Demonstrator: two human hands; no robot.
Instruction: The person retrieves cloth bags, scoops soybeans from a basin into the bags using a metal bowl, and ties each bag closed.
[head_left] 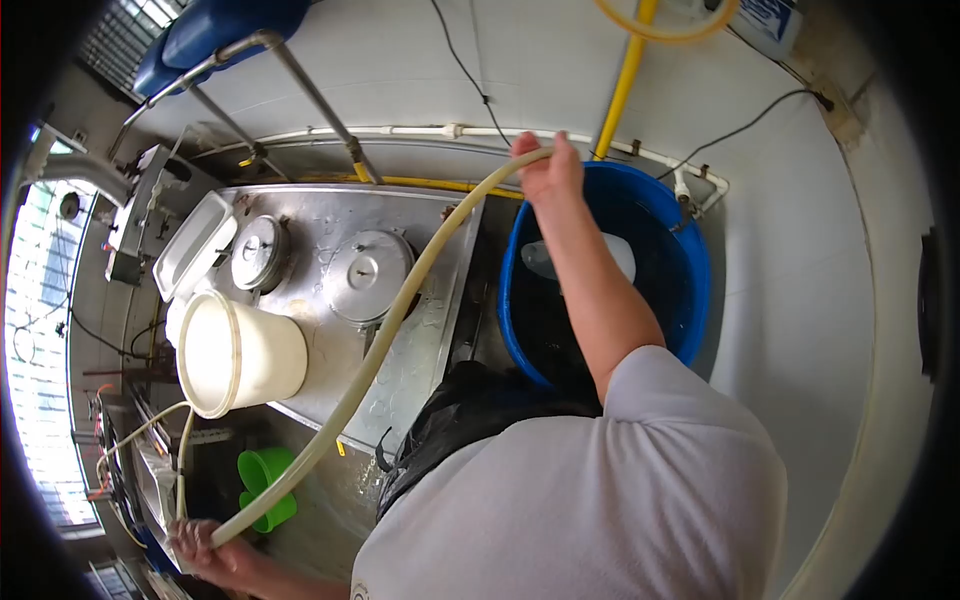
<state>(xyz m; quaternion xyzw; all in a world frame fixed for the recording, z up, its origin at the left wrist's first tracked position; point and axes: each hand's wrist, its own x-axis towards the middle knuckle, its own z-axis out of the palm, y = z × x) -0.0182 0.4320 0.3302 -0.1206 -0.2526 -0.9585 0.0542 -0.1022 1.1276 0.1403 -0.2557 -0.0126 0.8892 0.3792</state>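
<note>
A long cream-coloured hose (385, 335) runs in a curve between my two hands. At the lower left, my left hand (207, 552) is closed around its lower end. My right hand (549, 172) grips the upper end between thumb and fingers, above the rim of a blue barrel (509, 290). Dark liquid shows in the barrel, and a translucent white plastic container (619, 256) is partly hidden behind my right forearm. The hose passes over the edge of a metal worktop (420, 345).
Two lidded metal pots (368, 275) and a cream bucket (268, 357) stand on the worktop, with a white tray (196, 245) behind. Green containers (268, 485) are on the floor. Pipes (456, 131) and a yellow pipe (622, 85) run along the wall.
</note>
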